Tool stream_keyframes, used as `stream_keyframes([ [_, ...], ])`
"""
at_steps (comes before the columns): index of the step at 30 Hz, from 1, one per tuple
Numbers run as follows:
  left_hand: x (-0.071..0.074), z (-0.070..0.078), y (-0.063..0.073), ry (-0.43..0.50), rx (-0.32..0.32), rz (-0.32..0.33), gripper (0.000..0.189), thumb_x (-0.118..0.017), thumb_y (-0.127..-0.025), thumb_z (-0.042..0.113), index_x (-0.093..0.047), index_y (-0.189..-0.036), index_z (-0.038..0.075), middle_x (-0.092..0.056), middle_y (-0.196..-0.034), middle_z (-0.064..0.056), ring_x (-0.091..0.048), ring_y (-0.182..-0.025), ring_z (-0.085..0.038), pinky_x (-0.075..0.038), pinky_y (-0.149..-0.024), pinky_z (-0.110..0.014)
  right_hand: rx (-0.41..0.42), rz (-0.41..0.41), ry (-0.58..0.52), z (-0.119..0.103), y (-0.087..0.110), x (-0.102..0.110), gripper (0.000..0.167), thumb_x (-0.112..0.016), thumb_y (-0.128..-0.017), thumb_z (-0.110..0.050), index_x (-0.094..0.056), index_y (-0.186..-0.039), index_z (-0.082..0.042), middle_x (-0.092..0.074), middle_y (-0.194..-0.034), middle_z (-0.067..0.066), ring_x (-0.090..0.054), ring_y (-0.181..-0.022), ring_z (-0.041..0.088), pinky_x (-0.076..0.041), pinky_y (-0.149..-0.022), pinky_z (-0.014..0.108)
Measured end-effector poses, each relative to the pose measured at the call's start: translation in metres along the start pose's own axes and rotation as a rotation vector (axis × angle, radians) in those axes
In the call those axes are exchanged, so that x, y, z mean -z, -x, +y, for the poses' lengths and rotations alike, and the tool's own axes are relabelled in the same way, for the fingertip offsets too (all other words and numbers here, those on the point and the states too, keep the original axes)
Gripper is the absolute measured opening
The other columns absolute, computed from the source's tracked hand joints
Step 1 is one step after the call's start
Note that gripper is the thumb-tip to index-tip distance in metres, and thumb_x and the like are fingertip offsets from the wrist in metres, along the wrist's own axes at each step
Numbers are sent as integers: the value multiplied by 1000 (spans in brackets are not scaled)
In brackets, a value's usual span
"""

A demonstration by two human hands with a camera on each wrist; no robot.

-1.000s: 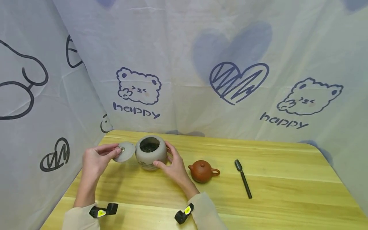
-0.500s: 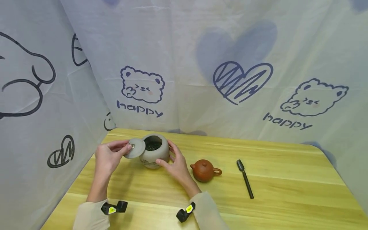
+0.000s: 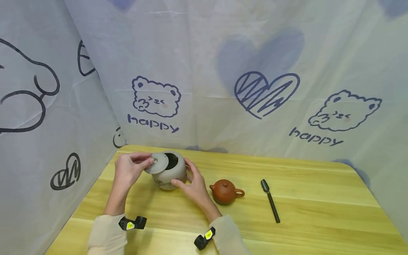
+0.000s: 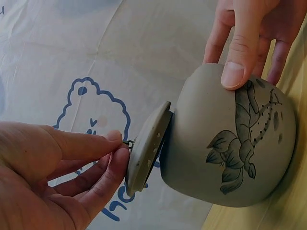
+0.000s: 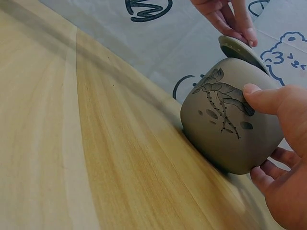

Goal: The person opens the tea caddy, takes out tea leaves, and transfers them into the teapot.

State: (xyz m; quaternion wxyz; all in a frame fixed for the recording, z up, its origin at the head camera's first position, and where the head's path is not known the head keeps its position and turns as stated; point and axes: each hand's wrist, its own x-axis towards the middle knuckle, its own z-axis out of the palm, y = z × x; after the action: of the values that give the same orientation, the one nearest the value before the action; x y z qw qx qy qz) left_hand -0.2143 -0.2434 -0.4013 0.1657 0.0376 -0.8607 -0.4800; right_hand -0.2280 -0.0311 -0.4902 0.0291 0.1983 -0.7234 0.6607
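My left hand (image 3: 129, 170) pinches the small metal knob of a round grey lid (image 4: 149, 146) between thumb and fingers. In the head view the lid covers the left part of the mouth of a grey ceramic jar (image 3: 173, 174), tilted over its rim. Dark contents show through the uncovered part of the opening. A lotus is painted on the jar's side, plain in both wrist views. My right hand (image 3: 194, 182) grips the jar from its right, thumb on the front and fingers round behind. The jar stands on the wooden table (image 5: 129, 158).
A reddish-brown clay teapot (image 3: 224, 192) stands just right of my right forearm, its spout toward the jar. Farther right lies a dark scoop (image 3: 270, 200) with a long handle. White printed cloth (image 3: 210, 120) hangs along the table's back and left sides.
My left hand has carried the lid rightward, from beside the jar to over part of its mouth. The right hand keeps its hold on the jar. The head view has shifted slightly.
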Motion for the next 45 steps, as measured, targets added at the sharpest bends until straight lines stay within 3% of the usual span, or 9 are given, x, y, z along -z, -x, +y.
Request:
stream_keyframes([
  [5, -8, 3, -5, -3, -8, -25, 19, -80, -90, 8, -80, -107, -2, -77, -100, -18, -72, -84, -13, -54, -66, -12, 3, 18, 21, 22, -5, -3, 83, -83, -89, -14, -37, -159, -11, -41, -160, 7, -42, -143, 32, -41, -114, 54],
  [10, -17, 6, -9, 0, -17, -30, 19, -81, -90, 10, -80, -106, -1, -78, -98, -16, -75, -89, -23, -54, -67, -11, 0, 18, 39, 28, -6, -1, 83, -83, -90, -23, -38, -159, -16, -41, -159, -1, -42, -143, 25, -44, -113, 48],
  [16, -26, 9, -11, 13, -34, -29, 19, -81, -90, 10, -80, -106, 0, -78, -98, -15, -76, -93, -28, -56, -72, -13, -3, 19, 47, 26, -7, 1, 84, -83, -89, -26, -37, -159, -17, -41, -159, -2, -43, -142, 24, -44, -113, 44],
  [21, -30, 12, -15, 0, -60, -44, 19, -80, -90, 11, -80, -107, 0, -78, -98, -15, -75, -94, -29, -60, -75, -23, -3, 13, 25, 11, -7, 5, 84, -82, -90, -14, -34, -160, -9, -38, -161, 9, -40, -144, 32, -41, -115, 51],
  [23, -32, 11, -14, -20, -68, -48, 19, -80, -90, 11, -80, -106, 0, -78, -98, -15, -75, -93, -29, -61, -76, -27, 2, 12, 16, 12, -6, 5, 84, -81, -90, -10, -34, -159, -6, -37, -161, 12, -40, -144, 36, -40, -114, 54],
  [25, -35, 10, -13, -33, -74, -43, 18, -81, -90, 10, -80, -106, 0, -78, -97, -14, -76, -92, -28, -62, -77, -30, 4, 19, 26, 23, -6, 2, 84, -82, -90, -15, -35, -160, -11, -38, -161, 7, -40, -144, 32, -41, -114, 51],
  [32, -37, 7, -12, -50, -112, 10, 18, -79, -91, 6, -79, -107, -1, -77, -96, -16, -75, -90, -30, -62, -80, -41, 15, 13, 51, 23, -9, 0, 83, -82, -90, -23, -37, -159, -17, -40, -160, -1, -42, -143, 25, -44, -113, 45],
  [38, -37, 0, -6, -128, -171, 80, 17, -81, -89, 7, -80, -105, 0, -77, -91, -14, -73, -82, -28, -59, -73, -41, 14, 1, 54, 24, -9, -4, 84, -83, -90, -24, -36, -160, -16, -39, -160, 0, -43, -143, 25, -44, -113, 48],
  [45, -42, -14, 5, -81, -152, 132, 18, -76, -93, 9, -79, -110, 2, -71, -108, -15, -65, -95, -32, -50, -73, -36, 27, -4, 57, 26, -7, -4, 84, -83, -90, -23, -37, -159, -14, -40, -160, 0, -44, -142, 26, -45, -112, 47],
])
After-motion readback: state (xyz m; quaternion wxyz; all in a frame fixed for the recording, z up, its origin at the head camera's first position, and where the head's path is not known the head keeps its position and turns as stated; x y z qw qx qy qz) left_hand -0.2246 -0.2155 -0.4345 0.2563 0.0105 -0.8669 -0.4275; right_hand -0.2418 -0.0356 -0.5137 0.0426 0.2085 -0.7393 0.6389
